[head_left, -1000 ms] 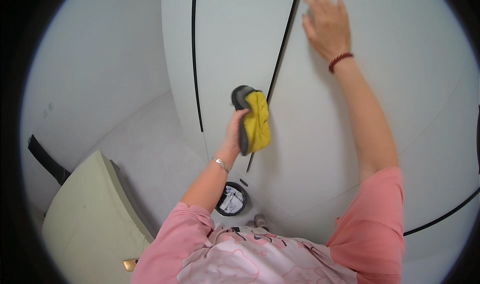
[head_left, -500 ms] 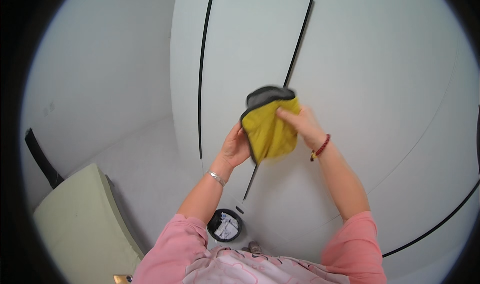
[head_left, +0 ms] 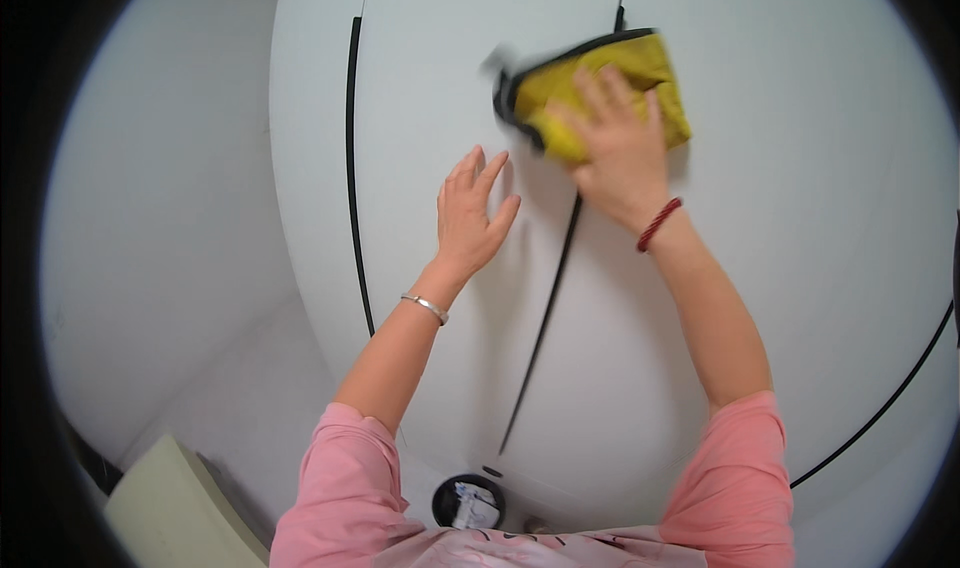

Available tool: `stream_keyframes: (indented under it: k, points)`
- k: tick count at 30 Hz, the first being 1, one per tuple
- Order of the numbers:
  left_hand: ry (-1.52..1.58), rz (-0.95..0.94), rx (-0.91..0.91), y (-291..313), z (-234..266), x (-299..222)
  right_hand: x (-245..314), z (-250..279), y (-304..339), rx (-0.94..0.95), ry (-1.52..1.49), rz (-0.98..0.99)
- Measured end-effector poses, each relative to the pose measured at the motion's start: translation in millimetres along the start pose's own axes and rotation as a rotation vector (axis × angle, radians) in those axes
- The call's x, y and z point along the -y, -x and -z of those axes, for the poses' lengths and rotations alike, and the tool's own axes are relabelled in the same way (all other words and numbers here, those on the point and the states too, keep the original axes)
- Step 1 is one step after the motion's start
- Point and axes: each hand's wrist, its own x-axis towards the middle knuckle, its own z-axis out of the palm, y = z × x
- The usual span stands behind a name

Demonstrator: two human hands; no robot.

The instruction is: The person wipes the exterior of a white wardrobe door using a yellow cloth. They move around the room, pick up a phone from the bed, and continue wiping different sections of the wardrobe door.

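A yellow cleaning cloth (head_left: 655, 73) with dark grey edging lies against the white wardrobe door (head_left: 790, 158), across the long black handle strip (head_left: 548, 313). My right hand (head_left: 622, 158) holds it there, palm down with the fingers spread over the fabric. The cloth's left corner and those fingertips are blurred. Lower and to the left, my left hand (head_left: 470, 208) is open with its fingers apart, holding nothing. It is close to the door, but I cannot tell whether it touches.
Another black strip (head_left: 353, 168) runs down the door at left. A round black bin (head_left: 440, 503) with white contents stands on the floor by the wardrobe's foot. A pale green padded piece of furniture (head_left: 170, 508) is at lower left, near the grey wall (head_left: 160, 188).
My left hand has let go of the cloth. My right hand has carried the cloth up and right and spread it on the door. The view has shifted.
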Motion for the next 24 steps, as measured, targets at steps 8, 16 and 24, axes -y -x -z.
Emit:
stream_keyframes:
  k: [8,16,24]
  points:
    - [-0.276,-0.285,-0.089,1.1,-41.3,75.4,-14.7,-23.5,-65.4,-0.073,0.246,0.020]
    - [-0.220,-0.289,-0.111,-7.5,-35.5,82.4,-59.5,-33.3,-86.3,-0.447,-0.016,-0.391]
    - [-0.066,-0.261,-0.065,-15.9,-42.4,46.2,31.0,-54.5,26.9,-0.135,-0.036,-0.517]
